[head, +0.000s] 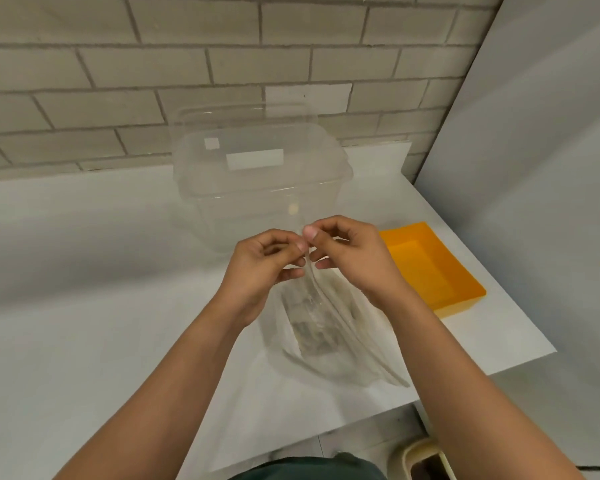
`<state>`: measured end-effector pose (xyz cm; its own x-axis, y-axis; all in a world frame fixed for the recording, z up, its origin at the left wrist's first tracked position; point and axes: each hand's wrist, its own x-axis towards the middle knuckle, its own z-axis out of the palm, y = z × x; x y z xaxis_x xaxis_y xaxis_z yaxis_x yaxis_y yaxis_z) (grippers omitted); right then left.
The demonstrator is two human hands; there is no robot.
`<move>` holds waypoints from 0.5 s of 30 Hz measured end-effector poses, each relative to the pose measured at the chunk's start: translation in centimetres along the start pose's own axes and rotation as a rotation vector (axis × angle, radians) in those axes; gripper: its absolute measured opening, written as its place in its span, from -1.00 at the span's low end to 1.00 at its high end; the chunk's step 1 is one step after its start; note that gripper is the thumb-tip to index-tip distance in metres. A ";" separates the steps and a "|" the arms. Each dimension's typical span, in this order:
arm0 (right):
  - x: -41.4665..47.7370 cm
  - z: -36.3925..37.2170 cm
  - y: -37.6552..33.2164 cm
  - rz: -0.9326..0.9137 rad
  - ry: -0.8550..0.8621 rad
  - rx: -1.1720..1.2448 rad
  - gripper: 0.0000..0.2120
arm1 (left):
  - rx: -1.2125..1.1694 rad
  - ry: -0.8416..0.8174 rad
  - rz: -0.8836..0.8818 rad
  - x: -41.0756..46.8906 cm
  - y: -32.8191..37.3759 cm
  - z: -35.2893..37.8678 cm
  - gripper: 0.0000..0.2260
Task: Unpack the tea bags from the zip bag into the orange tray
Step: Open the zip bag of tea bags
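Note:
A clear zip bag (321, 327) hangs upright above the white counter, with pale tea bags (312, 329) dimly visible inside it. My left hand (262, 268) and my right hand (352, 256) pinch the bag's top edge side by side, thumbs nearly touching at the seal. The orange tray (461, 296) lies on the counter to the right of my hands, near the counter's right edge, with nothing in it.
A large clear plastic box (257, 181) with a lid stands behind my hands against the brick wall. The white counter (84, 271) ends at the right, where a grey panel rises. A cream bin (420, 460) sits on the floor below.

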<state>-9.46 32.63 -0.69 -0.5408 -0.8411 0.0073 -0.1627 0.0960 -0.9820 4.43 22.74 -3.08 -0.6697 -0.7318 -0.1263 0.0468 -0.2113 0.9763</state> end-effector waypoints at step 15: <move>-1.4 0.3 0.4 -0.071 0.069 -0.230 -0.80 | 0.172 0.068 0.132 -0.5 1.0 1.6 -0.91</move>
<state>-8.55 33.71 -1.16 -0.5750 -0.8126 0.0957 -0.3819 0.1630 -0.9097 3.69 23.93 -1.71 -0.6144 -0.7890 -0.0010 -0.0004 -0.0009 1.0000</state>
